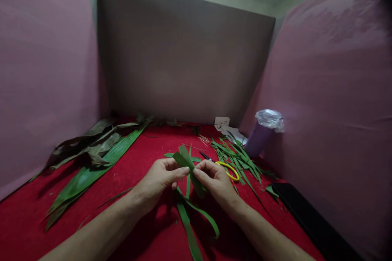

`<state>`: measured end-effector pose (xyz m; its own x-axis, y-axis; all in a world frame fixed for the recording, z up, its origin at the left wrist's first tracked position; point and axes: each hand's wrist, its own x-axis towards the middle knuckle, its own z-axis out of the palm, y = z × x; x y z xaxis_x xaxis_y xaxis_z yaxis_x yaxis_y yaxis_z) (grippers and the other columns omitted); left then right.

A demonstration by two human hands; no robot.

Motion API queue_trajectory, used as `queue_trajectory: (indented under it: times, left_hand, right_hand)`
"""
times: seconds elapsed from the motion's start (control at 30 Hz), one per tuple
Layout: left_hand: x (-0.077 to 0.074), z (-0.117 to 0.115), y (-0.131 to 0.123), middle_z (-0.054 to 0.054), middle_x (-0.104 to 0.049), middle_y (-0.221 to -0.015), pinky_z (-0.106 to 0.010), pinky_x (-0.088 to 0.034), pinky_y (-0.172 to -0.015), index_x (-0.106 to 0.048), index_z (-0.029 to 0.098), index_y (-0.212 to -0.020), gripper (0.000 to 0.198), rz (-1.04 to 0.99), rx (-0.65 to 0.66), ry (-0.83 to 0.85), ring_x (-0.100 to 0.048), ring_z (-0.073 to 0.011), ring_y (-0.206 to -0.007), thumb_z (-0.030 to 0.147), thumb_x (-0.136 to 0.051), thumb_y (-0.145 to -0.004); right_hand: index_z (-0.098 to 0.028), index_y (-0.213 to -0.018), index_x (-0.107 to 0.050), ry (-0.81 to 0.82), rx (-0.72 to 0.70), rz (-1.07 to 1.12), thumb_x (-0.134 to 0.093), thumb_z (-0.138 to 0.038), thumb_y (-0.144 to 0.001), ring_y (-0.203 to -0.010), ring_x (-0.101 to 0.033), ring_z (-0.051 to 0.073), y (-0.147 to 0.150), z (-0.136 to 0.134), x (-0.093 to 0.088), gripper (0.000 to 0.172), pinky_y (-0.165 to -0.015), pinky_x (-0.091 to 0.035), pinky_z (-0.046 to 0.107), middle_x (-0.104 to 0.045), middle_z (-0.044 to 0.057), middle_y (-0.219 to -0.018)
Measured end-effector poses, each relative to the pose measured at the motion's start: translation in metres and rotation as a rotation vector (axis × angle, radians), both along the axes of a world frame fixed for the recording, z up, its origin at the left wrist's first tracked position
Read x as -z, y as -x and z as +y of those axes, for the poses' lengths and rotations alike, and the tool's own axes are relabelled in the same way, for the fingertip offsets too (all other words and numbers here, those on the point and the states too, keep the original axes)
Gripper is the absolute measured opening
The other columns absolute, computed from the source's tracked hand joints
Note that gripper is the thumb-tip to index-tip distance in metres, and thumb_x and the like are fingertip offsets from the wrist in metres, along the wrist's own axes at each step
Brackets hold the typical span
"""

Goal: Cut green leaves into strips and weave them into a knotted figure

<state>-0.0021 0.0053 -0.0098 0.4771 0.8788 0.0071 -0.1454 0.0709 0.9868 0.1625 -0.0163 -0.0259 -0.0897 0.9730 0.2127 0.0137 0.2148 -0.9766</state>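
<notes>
Several green leaf strips (183, 155) cross between my hands, held above the red cloth, with long ends hanging toward me and one end curling to the right. My left hand (167, 175) pinches the strips from the left, thumb on top. From the right, my right hand (212, 173) pinches the same bundle, its thumb tip close to the left thumb. The fingers hide how the strips are crossed or folded. Just beyond my right hand lie scissors (228, 168) with yellow handles and dark blades.
Large green leaves (88, 175) and dried brown leaves (98, 142) lie at left. At right are cut leaf strips (237, 153), thin sticks (204, 139), white papers (234, 133), a purple container (259, 140) topped with clear plastic, and a long black object (309, 216) along the wall.
</notes>
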Motion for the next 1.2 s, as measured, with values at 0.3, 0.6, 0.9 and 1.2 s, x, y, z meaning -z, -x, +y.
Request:
queue_trajectory:
  times: [0.3, 0.6, 0.9, 1.2]
  left_hand:
    - [0.003, 0.003, 0.001, 0.001, -0.054, -0.062, -0.020, -0.033, -0.043, -0.063, 0.012, -0.077, 0.025, -0.042, -0.149, 0.065, -0.045, -0.0067, -0.048, 0.034, -0.068, -0.066]
    - [0.000, -0.002, 0.000, -0.002, -0.059, -0.062, -0.019, -0.036, -0.040, -0.060, 0.013, -0.072, 0.027, -0.060, -0.212, 0.088, -0.052, -0.0092, -0.047, 0.038, -0.067, -0.066]
    - [-0.002, -0.004, -0.003, -0.002, -0.059, -0.054, -0.020, -0.041, -0.040, -0.055, 0.013, -0.059, 0.028, -0.042, -0.234, 0.102, -0.054, -0.0107, -0.048, 0.038, -0.063, -0.070]
    - [-0.003, -0.007, -0.004, -0.003, -0.061, -0.055, -0.019, -0.042, -0.042, -0.059, 0.012, -0.059, 0.027, -0.042, -0.241, 0.112, -0.056, -0.0107, -0.049, 0.037, -0.065, -0.068]
  right_hand:
    - [-0.016, -0.065, -0.050, -0.067, -0.070, -0.114, -0.052, -0.040, -0.081, -0.053, -0.036, 0.008, 0.001, -0.003, 0.002, 0.029, -0.048, -0.031, 0.020, -0.041, -0.004, -0.058]
    - [-0.017, -0.072, -0.052, -0.030, -0.015, -0.099, -0.059, -0.033, -0.077, -0.058, -0.044, 0.010, 0.002, -0.007, 0.001, 0.018, -0.054, -0.035, 0.021, -0.049, -0.003, -0.064]
    - [-0.017, -0.062, -0.048, -0.080, 0.022, -0.240, -0.055, -0.031, -0.079, -0.050, -0.037, 0.009, 0.003, -0.011, -0.002, 0.023, -0.047, -0.029, 0.021, -0.043, -0.004, -0.055]
    - [-0.018, -0.061, -0.045, -0.112, 0.047, -0.303, -0.056, -0.030, -0.078, -0.054, -0.038, 0.010, 0.002, -0.011, 0.000, 0.024, -0.049, -0.030, 0.022, -0.042, -0.004, -0.058]
